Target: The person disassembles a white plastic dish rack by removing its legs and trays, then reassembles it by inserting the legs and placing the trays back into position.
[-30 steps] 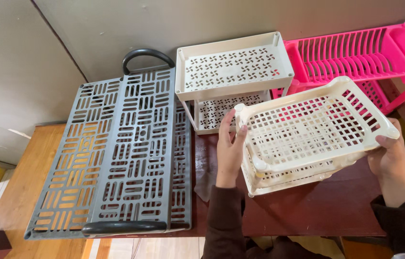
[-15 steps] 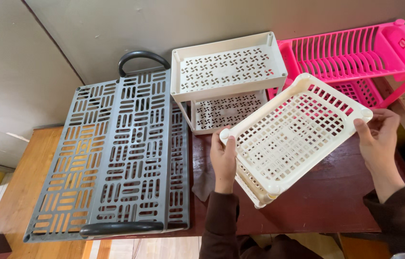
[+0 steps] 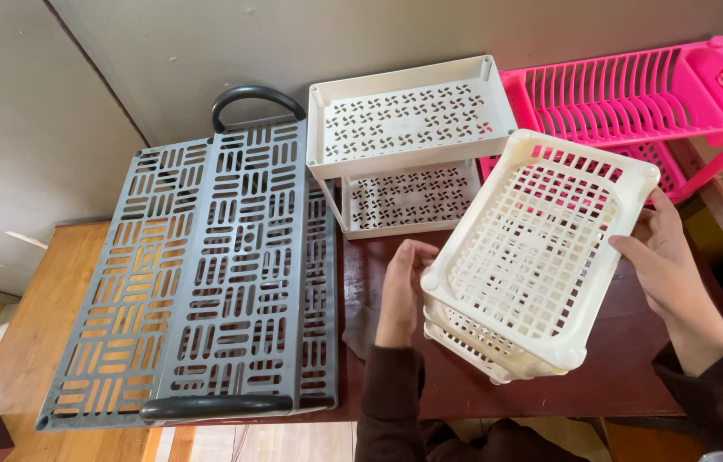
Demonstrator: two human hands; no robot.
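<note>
A cream two-tier plastic basket rack (image 3: 533, 248) with a square-holed mesh is held tilted above the dark red table (image 3: 601, 376), its long side running away from me. My left hand (image 3: 402, 287) grips its near-left corner post. My right hand (image 3: 663, 257) holds its right rim, fingers curled over the edge. Both hands wear dark brown sleeves.
A large grey slotted shelf panel (image 3: 216, 274) with black handles lies flat on the left. A white two-tier perforated rack (image 3: 408, 137) stands against the back wall. A pink dish rack (image 3: 635, 103) sits at the back right. A wooden surface (image 3: 11, 342) extends left.
The cream rack has been turned clockwise in my hands, from lying crosswise to pointing away from me. My right hand shifted from the far corner to the right rim.
</note>
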